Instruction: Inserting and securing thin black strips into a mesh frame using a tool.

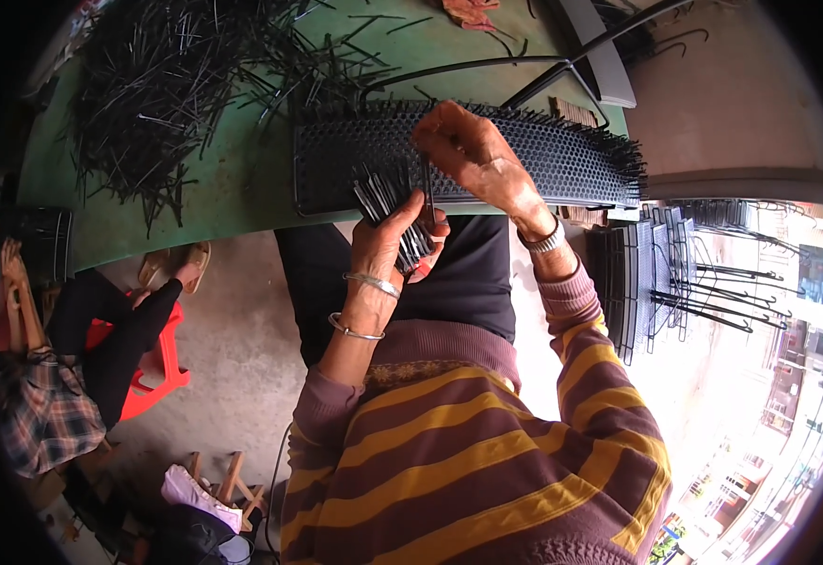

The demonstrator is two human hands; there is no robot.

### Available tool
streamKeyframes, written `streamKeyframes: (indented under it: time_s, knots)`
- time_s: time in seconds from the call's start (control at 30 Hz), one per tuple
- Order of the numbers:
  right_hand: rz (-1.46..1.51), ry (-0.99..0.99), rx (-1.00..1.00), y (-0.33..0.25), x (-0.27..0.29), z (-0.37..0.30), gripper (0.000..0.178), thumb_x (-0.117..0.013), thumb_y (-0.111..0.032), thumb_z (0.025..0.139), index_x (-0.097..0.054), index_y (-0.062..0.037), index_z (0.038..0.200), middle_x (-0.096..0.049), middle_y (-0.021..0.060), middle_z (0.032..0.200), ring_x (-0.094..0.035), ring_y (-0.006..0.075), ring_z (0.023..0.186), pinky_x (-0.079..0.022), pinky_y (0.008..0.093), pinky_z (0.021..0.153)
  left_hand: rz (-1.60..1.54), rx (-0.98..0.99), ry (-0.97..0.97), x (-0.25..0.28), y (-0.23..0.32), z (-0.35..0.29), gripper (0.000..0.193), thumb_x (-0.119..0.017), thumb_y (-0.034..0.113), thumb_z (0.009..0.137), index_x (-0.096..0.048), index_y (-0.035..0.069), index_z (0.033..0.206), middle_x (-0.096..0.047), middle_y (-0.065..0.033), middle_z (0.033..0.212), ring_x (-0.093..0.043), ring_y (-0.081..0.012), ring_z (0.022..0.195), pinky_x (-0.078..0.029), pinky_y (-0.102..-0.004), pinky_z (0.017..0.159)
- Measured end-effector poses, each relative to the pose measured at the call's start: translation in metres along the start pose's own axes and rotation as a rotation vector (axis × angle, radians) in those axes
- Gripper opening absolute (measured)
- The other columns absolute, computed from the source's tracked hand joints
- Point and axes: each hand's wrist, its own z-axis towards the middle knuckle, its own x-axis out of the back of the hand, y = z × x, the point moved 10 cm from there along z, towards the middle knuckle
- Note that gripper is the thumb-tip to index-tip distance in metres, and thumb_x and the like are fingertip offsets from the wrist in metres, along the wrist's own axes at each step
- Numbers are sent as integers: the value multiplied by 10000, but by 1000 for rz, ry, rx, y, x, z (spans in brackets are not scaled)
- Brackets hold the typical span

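My left hand [379, 243] is wrapped round a bundle of thin black sticks [380, 193], which fan out above the thumb. Over the middle of a long black perforated rack [346, 155], my right hand [479, 162] has its fingertips pinched together. A single black stick [429, 193] hangs from those fingertips toward the left thumb. The rack lies along the near edge of the green table, with a honeycomb of small holes across its face. Stick ends bristle along its far edge and right end. My right fingertips partly hide the holes behind them.
A big heap of loose black sticks [148, 104] covers the table's far left. Bent black rods [468, 64] cross behind the rack. Wire-mesh racks [652, 273] stand stacked at the right. Another person [40, 400] sits at the left by a red stool [162, 377].
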Motion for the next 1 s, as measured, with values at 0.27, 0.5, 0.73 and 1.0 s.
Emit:
streamKeyframes:
  time_s: [0.27, 0.5, 0.73, 1.0]
  knots:
    - [133, -43, -24, 8, -2, -2, 149, -601, -131, 944, -614, 0, 1016, -570, -2, 767, -518, 68, 683, -445, 232, 609, 126, -49, -77, 4, -2, 8, 278, -734, 250, 871, -676, -18, 822, -662, -121, 681, -599, -175, 491, -387, -265, 354]
    - [91, -31, -59, 7, 0, -2, 171, -595, -130, 949, -623, 16, 1033, -586, 14, 774, -530, 74, 671, -464, 236, 613, 320, -141, -74, 2, 17, 6, 254, -719, 241, 879, -662, -5, 900, -605, -44, 649, -538, -134, 516, -437, -283, 520]
    - [118, 32, 30, 0, 16, 2, 143, -570, -78, 956, -625, 20, 1044, -578, 14, 740, -524, 74, 654, -453, 231, 604, 121, 89, -232, 9, -4, 16, 240, -671, 271, 922, -647, 33, 918, -579, -29, 685, -535, -125, 578, -433, -287, 536]
    - [-148, 519, 391, -25, 48, 12, 37, -574, -16, 946, -591, 4, 973, -667, 65, 816, -692, 129, 696, -521, 236, 612, -52, 216, -41, 0, -18, -1, 209, -701, 255, 900, -656, 58, 951, -659, -94, 736, -639, -185, 632, -568, -354, 570]
